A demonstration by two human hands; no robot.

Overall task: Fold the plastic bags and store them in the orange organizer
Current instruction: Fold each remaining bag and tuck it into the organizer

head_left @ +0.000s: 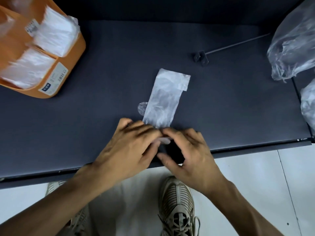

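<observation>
Both the left hand (134, 142) and right hand (185, 145) pinch the near end of the long clear folded plastic bag strip (166, 97); the slick film may spring open toward twelve o'clock.

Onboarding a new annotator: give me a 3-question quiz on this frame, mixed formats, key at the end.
1. True or false: the orange organizer already has folded bags in its compartments.
2. Multiple choice: where do the left hand and right hand work on the flattened plastic bag? A) its far end B) its near end C) not touching it
3. Fill in: the loose heap of unfolded bags sits at the table's ____ edge, as the person sees it.

Key: 1 true. 2 B: fingers of both hands curl on the bag's near end, at the table front. 3 right.
</observation>
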